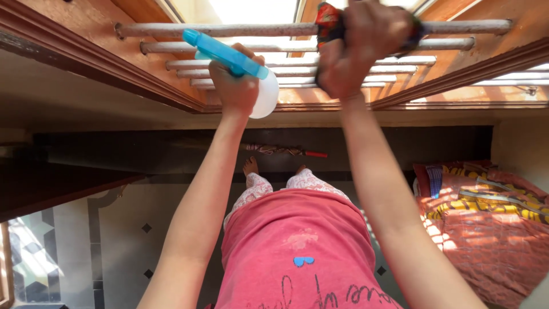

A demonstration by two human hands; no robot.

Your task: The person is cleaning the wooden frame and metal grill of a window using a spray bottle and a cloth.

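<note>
Item one: my left hand (pixel 237 86) grips a blue-topped spray bottle (pixel 240 68), contents not discernible, before the window bars (pixel 229 30). Item two: my right hand (pixel 357 46) is closed on a dark cloth (pixel 327 20), pressed against the top bar.

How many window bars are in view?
5: a stack of bars, top to bottom; hands hide parts, and more may be hidden.

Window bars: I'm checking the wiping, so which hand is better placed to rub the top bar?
Right hand: it presses a cloth on the top bar. The left hand holds a spray bottle, lower down.
</note>
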